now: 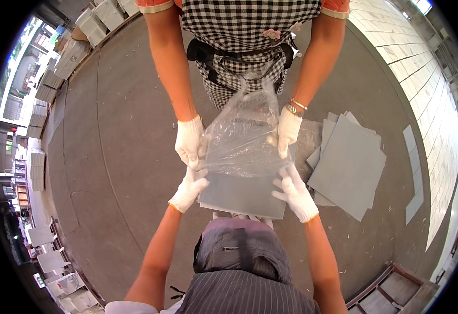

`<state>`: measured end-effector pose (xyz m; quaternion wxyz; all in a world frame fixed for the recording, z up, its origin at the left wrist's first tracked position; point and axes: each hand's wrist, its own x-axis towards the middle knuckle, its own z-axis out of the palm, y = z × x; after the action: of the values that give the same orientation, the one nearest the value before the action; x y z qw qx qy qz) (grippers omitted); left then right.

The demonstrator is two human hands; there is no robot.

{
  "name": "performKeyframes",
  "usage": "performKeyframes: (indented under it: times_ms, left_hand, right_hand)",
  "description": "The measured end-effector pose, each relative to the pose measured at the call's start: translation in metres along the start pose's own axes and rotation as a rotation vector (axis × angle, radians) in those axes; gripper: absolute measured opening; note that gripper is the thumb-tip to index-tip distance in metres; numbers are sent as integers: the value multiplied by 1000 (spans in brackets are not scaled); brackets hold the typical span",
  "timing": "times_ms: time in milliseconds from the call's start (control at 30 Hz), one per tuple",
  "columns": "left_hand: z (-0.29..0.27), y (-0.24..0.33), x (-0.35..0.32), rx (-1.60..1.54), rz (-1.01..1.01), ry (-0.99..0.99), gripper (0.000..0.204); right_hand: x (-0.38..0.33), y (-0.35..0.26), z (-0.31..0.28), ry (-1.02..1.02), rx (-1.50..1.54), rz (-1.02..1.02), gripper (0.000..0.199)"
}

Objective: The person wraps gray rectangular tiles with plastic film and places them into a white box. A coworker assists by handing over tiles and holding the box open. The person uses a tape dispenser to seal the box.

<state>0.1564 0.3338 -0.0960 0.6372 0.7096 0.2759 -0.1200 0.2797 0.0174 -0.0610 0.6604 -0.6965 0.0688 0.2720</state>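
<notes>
A flat grey tile (242, 194) lies in front of me, its far part covered by a clear plastic bag (242, 141). The bag's edge crosses the tile's surface. At the left edge, my left hand (188, 189) in a white glove is closed, its fingertips pinching the bag beside a co-worker's gloved hand (189, 140). Opposite, my right hand (297, 194), also gloved, has its fingers spread at the tile's right edge and the bag's corner. The co-worker's other gloved hand (287, 130) grips the bag's right side. Whatever supports the tile is mostly hidden.
Several loose grey tiles (346, 162) lie fanned out to the right. Facing me stands the co-worker in a checked apron (244, 47). Stacked boxes (72, 57) line the far left. A wooden frame (393, 290) sits at the near right, and pale planks (412, 68) extend along the right.
</notes>
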Motion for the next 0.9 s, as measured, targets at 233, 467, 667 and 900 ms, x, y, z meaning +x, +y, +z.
performKeyframes:
  times_ms: [233, 467, 667, 900]
  left_hand:
    - [50, -23, 20, -1056, -170, 205, 54]
    - [65, -50, -1, -686, -205, 411, 18]
    - [63, -69, 1, 55, -94, 633, 23]
    - [70, -51, 9, 424, -75, 763, 26]
  right_hand:
    - [27, 14, 34, 124, 563, 337, 39]
    - [13, 58, 9, 261, 226, 249, 17]
    - [10, 105, -3, 315, -177, 154, 27]
    - [2, 96, 10, 464, -719, 129, 40]
